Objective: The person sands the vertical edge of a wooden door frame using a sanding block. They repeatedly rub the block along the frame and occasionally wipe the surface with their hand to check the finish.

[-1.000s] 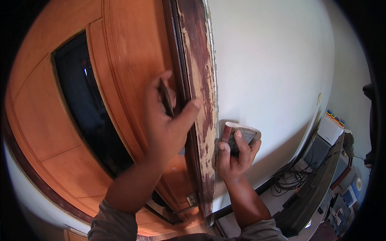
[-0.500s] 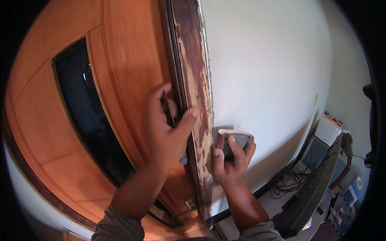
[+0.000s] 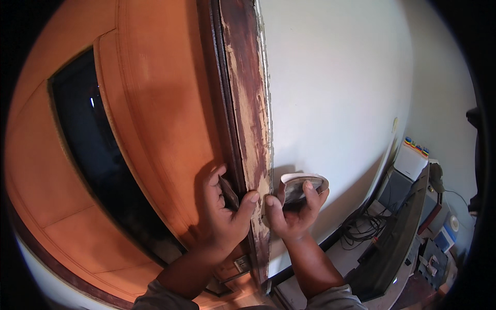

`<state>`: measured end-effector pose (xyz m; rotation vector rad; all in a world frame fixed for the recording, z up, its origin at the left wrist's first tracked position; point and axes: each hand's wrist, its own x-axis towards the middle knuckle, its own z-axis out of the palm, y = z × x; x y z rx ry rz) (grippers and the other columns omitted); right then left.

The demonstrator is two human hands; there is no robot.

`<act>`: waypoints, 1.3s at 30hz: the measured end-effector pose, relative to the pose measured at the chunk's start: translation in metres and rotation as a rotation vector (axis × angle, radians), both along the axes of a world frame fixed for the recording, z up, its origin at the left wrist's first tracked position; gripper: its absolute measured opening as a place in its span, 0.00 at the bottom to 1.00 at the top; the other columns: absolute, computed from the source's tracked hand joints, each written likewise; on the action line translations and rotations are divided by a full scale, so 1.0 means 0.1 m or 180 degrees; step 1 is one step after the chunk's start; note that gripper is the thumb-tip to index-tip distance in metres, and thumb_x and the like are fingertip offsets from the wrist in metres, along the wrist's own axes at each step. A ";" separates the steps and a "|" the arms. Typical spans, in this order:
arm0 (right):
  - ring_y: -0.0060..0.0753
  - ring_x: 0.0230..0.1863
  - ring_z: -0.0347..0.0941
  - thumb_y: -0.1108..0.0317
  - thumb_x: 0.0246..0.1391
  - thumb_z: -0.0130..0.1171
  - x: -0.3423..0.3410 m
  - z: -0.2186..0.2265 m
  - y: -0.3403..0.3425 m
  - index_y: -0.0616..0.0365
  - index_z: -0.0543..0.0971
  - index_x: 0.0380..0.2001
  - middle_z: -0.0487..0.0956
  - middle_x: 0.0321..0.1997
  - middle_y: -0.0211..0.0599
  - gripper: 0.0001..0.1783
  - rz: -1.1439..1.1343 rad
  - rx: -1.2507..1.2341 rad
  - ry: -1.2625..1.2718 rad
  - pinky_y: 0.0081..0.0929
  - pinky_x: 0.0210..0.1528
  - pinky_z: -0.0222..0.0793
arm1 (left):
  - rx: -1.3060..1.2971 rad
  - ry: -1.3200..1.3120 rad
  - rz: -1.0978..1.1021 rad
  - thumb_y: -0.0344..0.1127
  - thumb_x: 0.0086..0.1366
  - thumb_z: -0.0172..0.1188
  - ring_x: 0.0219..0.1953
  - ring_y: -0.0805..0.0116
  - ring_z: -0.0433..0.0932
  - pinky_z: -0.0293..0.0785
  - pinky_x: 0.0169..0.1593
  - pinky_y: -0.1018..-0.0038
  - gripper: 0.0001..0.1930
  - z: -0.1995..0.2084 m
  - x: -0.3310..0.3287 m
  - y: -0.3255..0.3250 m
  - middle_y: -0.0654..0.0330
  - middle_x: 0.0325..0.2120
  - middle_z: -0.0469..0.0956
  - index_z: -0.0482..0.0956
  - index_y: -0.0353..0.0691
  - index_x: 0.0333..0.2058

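A dark red-brown door frame (image 3: 242, 67) with patches of paint worn down to pale wood runs upright between my hands. My left hand (image 3: 227, 212) is on its door side, fingers curled around a small dark brown piece of sandpaper (image 3: 229, 193); the thumb rests on the frame's face. On the wall side, my right hand (image 3: 297, 211) grips a bent, looped sheet of sandpaper (image 3: 305, 187), grey inside with a pale upper edge. Its thumb is against the frame's edge, close to the left thumb.
An orange-brown wooden door (image 3: 160, 103) with a dark glass panel (image 3: 98, 124) stands at left. White wall (image 3: 336, 93) lies to the right. Beyond it are a flat screen (image 3: 390, 253), coiled black cables (image 3: 361, 227) and a white box (image 3: 412, 164) with coloured tops.
My left hand has moved down the frame, level with the right one. The right hand has shifted slightly left, its thumb now at the frame's edge. The view has turned a little.
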<state>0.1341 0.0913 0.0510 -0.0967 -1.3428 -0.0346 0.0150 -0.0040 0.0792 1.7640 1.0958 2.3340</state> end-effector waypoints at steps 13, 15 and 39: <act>0.63 0.70 0.65 0.57 0.61 0.69 0.16 0.39 -0.36 0.72 0.51 0.77 0.59 0.73 0.73 0.53 0.0136 -0.0420 -0.0771 0.51 0.71 0.62 | -0.0167 -0.0213 -0.0501 0.30 0.62 0.75 0.65 0.54 0.69 0.65 0.69 0.60 0.43 -0.43 -0.01 -0.01 0.42 0.62 0.65 0.55 0.29 0.68; 0.66 0.72 0.64 0.52 0.62 0.66 0.16 0.54 -0.49 0.73 0.66 0.71 0.62 0.72 0.72 0.44 -0.0027 -0.0275 -0.0647 0.52 0.73 0.61 | -0.0057 0.0728 0.0331 0.35 0.67 0.70 0.54 0.55 0.79 0.77 0.58 0.61 0.37 -0.46 -0.11 -0.05 0.43 0.55 0.73 0.57 0.31 0.67; 0.53 0.55 0.73 0.67 0.60 0.66 -0.12 1.62 -0.42 0.63 0.77 0.64 0.75 0.66 0.59 0.29 -0.1602 0.0242 -0.0717 0.42 0.58 0.67 | 0.0251 0.0434 0.0361 0.32 0.53 0.82 0.55 0.55 0.76 0.72 0.59 0.62 0.47 -1.13 -0.06 0.13 0.45 0.55 0.70 0.60 0.28 0.65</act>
